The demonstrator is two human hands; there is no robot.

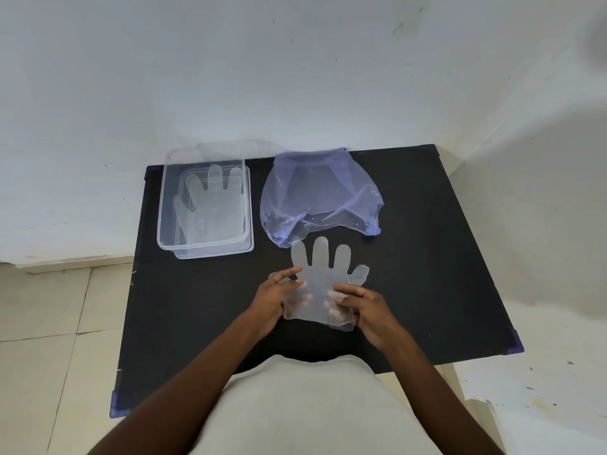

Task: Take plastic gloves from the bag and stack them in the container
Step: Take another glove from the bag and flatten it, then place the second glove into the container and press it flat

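A clear plastic glove (323, 274) is held spread flat over the middle of the black table (443, 257), fingers pointing away from me. My left hand (274, 298) grips its left cuff edge and my right hand (368, 310) grips its right edge, fingertips showing through the film. Behind the glove lies a crumpled bluish plastic bag (322, 195), its mouth toward the wall. At the back left stands a clear rectangular container (162, 205) with a flat glove (210, 205) lying inside.
The table stands against a white wall (295, 77). The container's clear lid (230, 147) leans behind it against the wall. Tiled floor (49, 323) lies to the left. My light shirt (305, 405) fills the bottom of the view.
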